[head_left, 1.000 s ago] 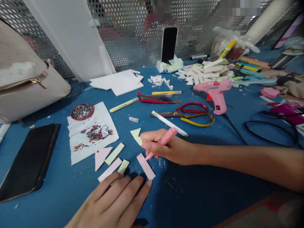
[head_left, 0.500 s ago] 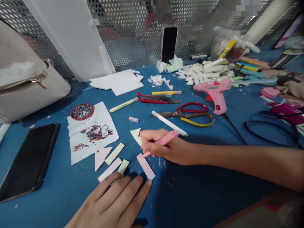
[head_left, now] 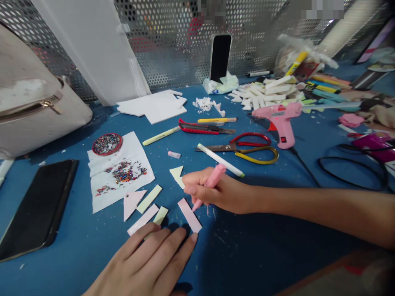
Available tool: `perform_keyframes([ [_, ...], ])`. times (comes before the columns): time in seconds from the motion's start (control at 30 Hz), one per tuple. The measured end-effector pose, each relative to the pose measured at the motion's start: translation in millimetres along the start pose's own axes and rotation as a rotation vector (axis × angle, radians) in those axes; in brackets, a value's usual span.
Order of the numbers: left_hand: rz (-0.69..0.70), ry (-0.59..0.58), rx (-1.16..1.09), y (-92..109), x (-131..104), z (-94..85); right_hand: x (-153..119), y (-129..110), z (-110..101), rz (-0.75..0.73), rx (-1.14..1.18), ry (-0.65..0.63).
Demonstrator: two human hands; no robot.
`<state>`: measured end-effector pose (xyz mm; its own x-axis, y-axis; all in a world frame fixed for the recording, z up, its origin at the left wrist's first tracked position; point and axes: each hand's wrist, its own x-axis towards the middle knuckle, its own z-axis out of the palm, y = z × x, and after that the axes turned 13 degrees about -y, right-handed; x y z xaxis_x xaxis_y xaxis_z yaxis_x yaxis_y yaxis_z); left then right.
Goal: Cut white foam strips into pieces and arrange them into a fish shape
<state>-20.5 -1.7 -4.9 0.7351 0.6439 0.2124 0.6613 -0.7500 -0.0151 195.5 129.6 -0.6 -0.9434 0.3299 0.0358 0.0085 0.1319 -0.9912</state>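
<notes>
pink strip (head_left: 189, 215) between right hand (head_left: 226, 192), clamped on pink marker (head_left: 216, 174), and flat left hand (head_left: 151, 259)

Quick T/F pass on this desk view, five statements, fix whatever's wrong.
1. The right hand holds a pink marker. True.
2. The left hand grips the utility knife. False: the knife lies on the table; that hand's fingertip is at the lower end of a pink strip.
3. The scissors have one red and one yellow handle. True.
4. The glue gun is blue. False: it is pink.
5. Loose beads lie on white paper. True.
</notes>
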Motion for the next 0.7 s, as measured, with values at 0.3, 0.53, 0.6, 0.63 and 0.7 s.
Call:
perform_keyframes([
  [0.3,0.076,-0.13,0.058,-4.5,0.7,-10.1,0.1,0.1,1.0,-0.014,0.002,0.014],
  [0.53,0.077,-0.13,0.067,-3.6,1.5,-8.4,-0.3,0.0,0.8,-0.011,0.02,0.03],
  [0.6,0.076,-0.131,0.07,-3.6,1.5,-8.3,-0.3,-0.1,1.0,-0.005,0.022,0.038],
  [0.63,0.077,-0.131,0.069,-3.5,1.6,-8.2,-0.3,0.0,1.1,-0.01,0.02,0.03],
  [0.7,0.075,-0.134,0.066,-3.0,1.9,-7.8,-0.2,0.1,1.1,-0.021,0.014,0.028],
])
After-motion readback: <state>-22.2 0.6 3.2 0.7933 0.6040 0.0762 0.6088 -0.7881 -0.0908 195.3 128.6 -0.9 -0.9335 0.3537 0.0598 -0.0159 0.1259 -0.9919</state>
